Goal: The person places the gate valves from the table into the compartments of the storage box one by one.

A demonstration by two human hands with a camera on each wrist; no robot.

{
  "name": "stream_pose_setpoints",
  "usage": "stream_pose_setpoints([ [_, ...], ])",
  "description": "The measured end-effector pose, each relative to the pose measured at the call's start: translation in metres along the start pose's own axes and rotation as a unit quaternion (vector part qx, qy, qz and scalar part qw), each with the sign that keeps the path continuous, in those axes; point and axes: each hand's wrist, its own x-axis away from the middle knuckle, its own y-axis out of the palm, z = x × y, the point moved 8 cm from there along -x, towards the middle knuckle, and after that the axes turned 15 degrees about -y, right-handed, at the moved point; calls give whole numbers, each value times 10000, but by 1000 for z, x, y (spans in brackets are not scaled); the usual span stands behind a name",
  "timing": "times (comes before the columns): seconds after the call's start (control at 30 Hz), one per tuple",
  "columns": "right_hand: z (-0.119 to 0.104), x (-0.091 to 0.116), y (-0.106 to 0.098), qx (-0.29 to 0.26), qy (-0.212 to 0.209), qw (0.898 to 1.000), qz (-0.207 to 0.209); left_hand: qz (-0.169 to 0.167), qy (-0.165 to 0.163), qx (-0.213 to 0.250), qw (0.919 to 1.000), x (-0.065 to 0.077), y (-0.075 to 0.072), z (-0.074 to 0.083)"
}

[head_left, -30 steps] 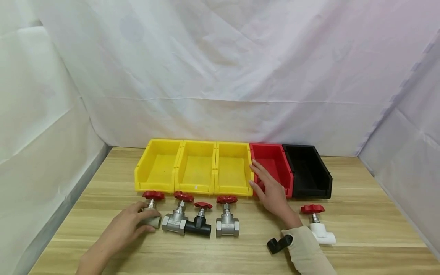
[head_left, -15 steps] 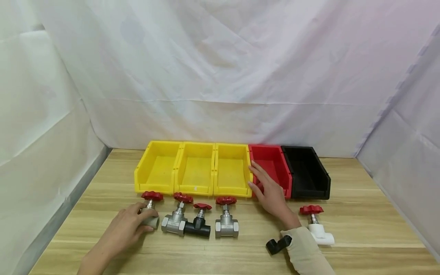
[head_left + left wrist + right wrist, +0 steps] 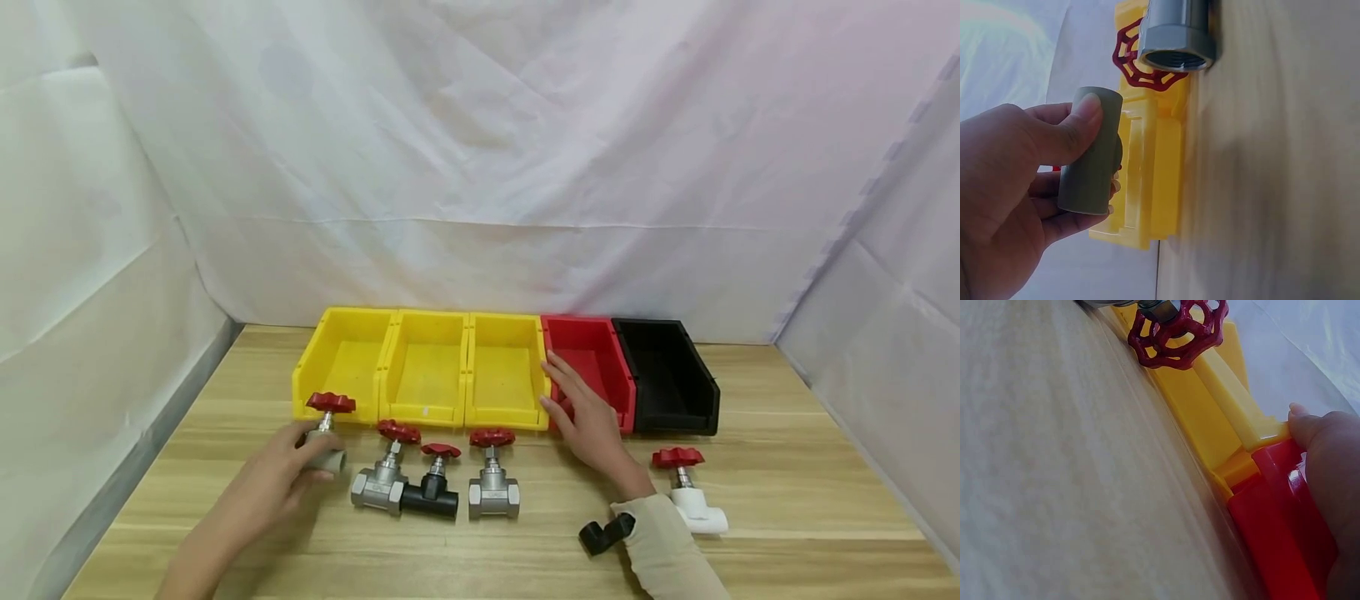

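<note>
My left hand (image 3: 273, 475) grips a grey plastic valve (image 3: 327, 461) with a red handwheel, held just above the table in front of the leftmost yellow bin (image 3: 341, 412). In the left wrist view, the thumb presses along the valve's grey pipe body (image 3: 1088, 162) and the fingers wrap behind it. My right hand (image 3: 588, 421) rests over the front of the red bin (image 3: 628, 392), its fingers extended to the side wall of the rightmost yellow bin (image 3: 506, 417). The right wrist view shows the thumb (image 3: 1310, 428) touching that yellow bin's corner; the other fingers are hidden there.
Two steel valves (image 3: 378, 487) (image 3: 494, 496) with red handwheels and a black valve (image 3: 431, 498) stand before the yellow bins. A black elbow fitting (image 3: 606, 533) lies by the right sleeve, near a white valve (image 3: 697, 512). A black bin (image 3: 678, 417) ends the row.
My left hand has raised the grey valve off the table and moved it slightly toward the leftmost yellow bin. The right hand has stayed in place.
</note>
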Motion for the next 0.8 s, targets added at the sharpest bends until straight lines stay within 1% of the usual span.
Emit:
stream_pose_setpoints([
  [0.13,0,0,1,-38,37,10000,15,104,139,-75,9998,-12,-5,2],
  [0.33,0,0,2,-24,24,10000,47,355,301,142,9988,-28,-7,-1],
  [0.5,0,-1,3,-14,-40,10000,70,654,619,267,9956,-40,-8,-2],
  [0.57,0,-1,3,1,-52,10000,63,712,740,242,9944,-46,-8,-2],
  [0.67,-1,-1,1,24,-50,9999,98,602,763,184,9951,-57,-5,-3],
  [0.8,-1,0,0,33,-41,9999,114,376,593,105,9975,-72,-2,-5],
])
